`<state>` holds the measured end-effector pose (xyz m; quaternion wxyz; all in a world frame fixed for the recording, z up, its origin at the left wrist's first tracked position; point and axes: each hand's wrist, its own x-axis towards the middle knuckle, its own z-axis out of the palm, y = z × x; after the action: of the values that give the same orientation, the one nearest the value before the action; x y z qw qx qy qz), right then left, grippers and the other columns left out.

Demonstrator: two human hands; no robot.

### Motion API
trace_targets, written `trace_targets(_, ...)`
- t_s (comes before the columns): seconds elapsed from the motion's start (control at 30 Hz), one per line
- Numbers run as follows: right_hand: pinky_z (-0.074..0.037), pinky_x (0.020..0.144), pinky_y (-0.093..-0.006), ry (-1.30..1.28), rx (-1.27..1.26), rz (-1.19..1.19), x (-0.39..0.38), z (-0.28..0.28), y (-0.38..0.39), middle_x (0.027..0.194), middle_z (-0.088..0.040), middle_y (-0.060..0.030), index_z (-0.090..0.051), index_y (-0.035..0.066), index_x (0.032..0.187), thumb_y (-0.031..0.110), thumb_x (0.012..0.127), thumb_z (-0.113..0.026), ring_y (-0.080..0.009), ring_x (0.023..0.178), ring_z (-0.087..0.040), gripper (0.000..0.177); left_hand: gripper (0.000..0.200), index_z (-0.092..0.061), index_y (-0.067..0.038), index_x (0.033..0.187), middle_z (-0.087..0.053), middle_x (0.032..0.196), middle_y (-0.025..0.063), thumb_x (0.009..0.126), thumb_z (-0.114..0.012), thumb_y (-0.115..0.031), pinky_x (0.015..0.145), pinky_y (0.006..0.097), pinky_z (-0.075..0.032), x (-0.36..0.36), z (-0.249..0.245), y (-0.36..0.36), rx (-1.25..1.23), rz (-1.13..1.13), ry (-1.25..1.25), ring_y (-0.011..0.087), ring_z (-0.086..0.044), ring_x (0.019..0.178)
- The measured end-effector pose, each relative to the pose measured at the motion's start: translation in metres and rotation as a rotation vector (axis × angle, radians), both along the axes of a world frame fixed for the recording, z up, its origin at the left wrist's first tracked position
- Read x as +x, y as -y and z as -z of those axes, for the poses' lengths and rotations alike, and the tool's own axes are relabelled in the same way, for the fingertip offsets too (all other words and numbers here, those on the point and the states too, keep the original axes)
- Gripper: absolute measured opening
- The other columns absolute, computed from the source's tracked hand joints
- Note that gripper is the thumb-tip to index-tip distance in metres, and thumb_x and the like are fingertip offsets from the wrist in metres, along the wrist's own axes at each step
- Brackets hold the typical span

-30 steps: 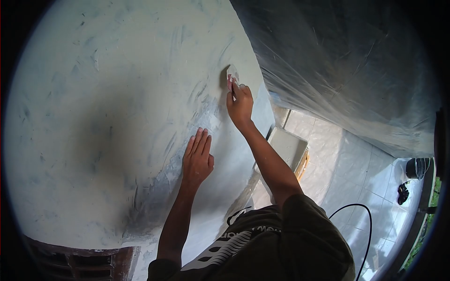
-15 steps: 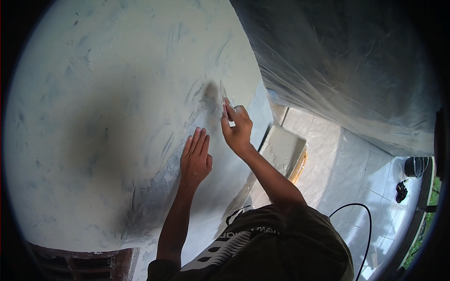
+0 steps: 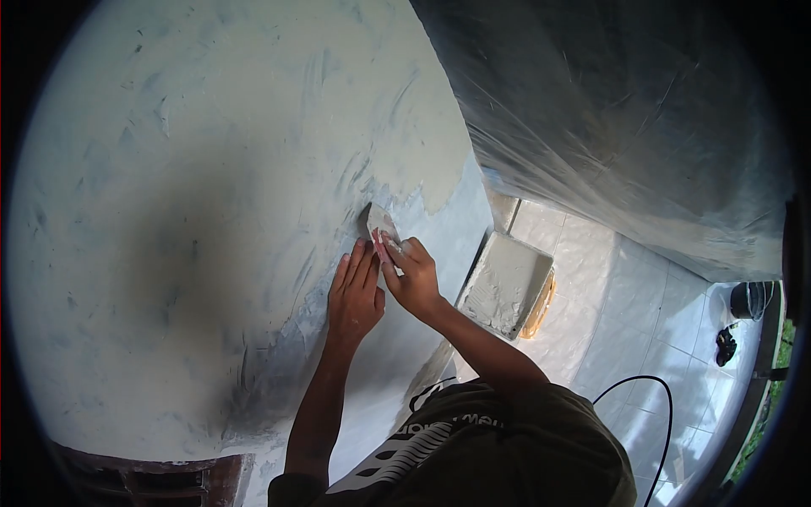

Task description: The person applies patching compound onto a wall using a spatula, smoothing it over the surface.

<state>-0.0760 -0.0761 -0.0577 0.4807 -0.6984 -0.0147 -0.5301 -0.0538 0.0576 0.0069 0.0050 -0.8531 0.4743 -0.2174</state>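
Head view: a small, pale-smeared flat-bladed scraper with a reddish handle lies pressed against the grey-white, freshly skimmed plaster wall, at the edge of a darker, wetter patch. Its long axis runs from the handle up and slightly left in the picture, with the blade leading away from the person. Of the two hands, the right hand is on it, fingers clenched round the handle just below and right of the blade. The left hand is open and holds nothing, laid flat on the wall with its fingertips just beside the handle, on the blade's lower left. Further right and lower, a rectangular tray of grey plaster mix sits on the pale tiled floor, well apart from the scraper. Translucent plastic sheeting hangs beyond it, and a black cable loops over the tiles.
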Motion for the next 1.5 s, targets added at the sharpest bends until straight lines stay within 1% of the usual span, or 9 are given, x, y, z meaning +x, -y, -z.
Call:
trace_targets(0.17,-0.046,0.062,-0.0343,0.023,0.063,0.175,0.018,-0.020,0.053,0.072,-0.054,-0.0112,-0.068,-0.005,0.115,-0.007,0.076,-0.066,-0.0238,0.068,-0.053,0.039,0.050,-0.058,0.004,0.129,-0.049,0.147,0.0155,0.079,-0.056,-0.003,0.119,0.0432,-0.026,-0.005,-0.004,0.001,0.038,-0.016,-0.018,0.0261,-0.037,0.144)
trace_targets(0.2,-0.047,0.067,-0.0402,-0.023,0.107,0.210,0.034,-0.017,0.067,0.080,-0.057,-0.0150,-0.067,-0.006,0.113,-0.006,0.076,-0.065,-0.0304,0.076,-0.054,0.036,0.049,-0.060,0.003,0.127,-0.052,0.145,0.0147,0.078,-0.055,-0.001,0.118,0.0439,-0.028,-0.004,-0.004,0.002,0.016,-0.006,-0.003,0.0262,-0.039,0.143)
trace_targets(0.37,-0.048,0.068,-0.0404,-0.126,0.089,0.394,0.090,-0.003,0.100,0.081,-0.059,-0.0138,-0.068,-0.004,0.113,-0.002,0.079,-0.065,-0.0299,0.079,-0.056,0.035,0.049,-0.060,0.003,0.127,-0.052,0.145,0.0147,0.078,-0.055,-0.001,0.118,0.0444,-0.028,-0.003,-0.003,0.002,0.019,-0.003,0.000,0.0261,-0.039,0.143)
trace_targets(0.67,-0.052,0.075,-0.0400,-0.099,0.081,0.205,0.055,0.008,0.020,0.096,-0.065,-0.0163,-0.065,-0.006,0.117,-0.002,0.076,-0.068,-0.0314,0.085,-0.060,0.042,0.049,-0.060,0.003,0.127,-0.051,0.145,0.0151,0.078,-0.055,-0.001,0.117,0.0459,-0.029,-0.003,-0.003,0.002,0.020,-0.012,-0.021,0.0267,-0.039,0.143)
trace_targets(0.8,-0.048,0.062,-0.0344,0.161,0.041,0.077,0.010,-0.006,0.002,0.080,-0.061,-0.0119,-0.067,-0.006,0.116,-0.009,0.075,-0.067,-0.0245,0.070,-0.056,0.041,0.049,-0.060,0.003,0.127,-0.051,0.146,0.0148,0.078,-0.055,-0.001,0.117,0.0455,-0.029,0.000,0.001,0.000,0.019,-0.015,-0.011,0.0263,-0.039,0.143)
trace_targets(1.1,-0.047,0.064,-0.0343,-0.015,0.104,0.465,0.100,-0.004,0.109,0.074,-0.055,-0.0107,-0.067,-0.003,0.120,-0.005,0.081,-0.063,-0.0224,0.069,-0.054,0.039,0.049,-0.060,0.002,0.128,-0.050,0.147,0.0132,0.079,-0.055,-0.002,0.118,0.0449,-0.027,-0.003,-0.002,0.002,0.034,-0.021,-0.012,0.0252,-0.039,0.143)
trace_targets(1.17,-0.050,0.071,-0.0409,-0.066,0.058,0.391,0.106,-0.007,0.101,0.086,-0.062,-0.0155,-0.066,-0.005,0.115,-0.003,0.078,-0.065,-0.0316,0.080,-0.057,0.037,0.049,-0.060,0.002,0.127,-0.050,0.147,0.0133,0.079,-0.055,-0.002,0.118,0.0450,-0.028,-0.002,-0.001,0.001,0.034,-0.021,-0.010,0.0252,-0.039,0.144)
trace_targets(1.33,-0.051,0.072,-0.0388,-0.013,-0.015,0.309,0.081,-0.004,0.050,0.100,-0.066,-0.0158,-0.065,-0.006,0.117,-0.006,0.076,-0.067,-0.0317,0.084,-0.059,0.041,0.049,-0.060,0.002,0.127,-0.051,0.146,0.0135,0.079,-0.055,-0.002,0.118,0.0454,-0.027,-0.002,-0.001,0.002,0.030,-0.025,-0.010,0.0251,-0.038,0.144)
trace_targets(1.5,-0.050,0.067,-0.0338,0.148,0.014,0.042,0.008,-0.015,0.000,0.087,-0.065,-0.0138,-0.068,-0.007,0.113,-0.007,0.077,-0.069,-0.0257,0.073,-0.058,0.036,0.049,-0.059,0.002,0.128,-0.051,0.146,0.0128,0.079,-0.055,-0.002,0.118,0.0448,-0.027,0.002,0.006,0.000,0.001,-0.019,-0.010,0.0249,-0.038,0.144)
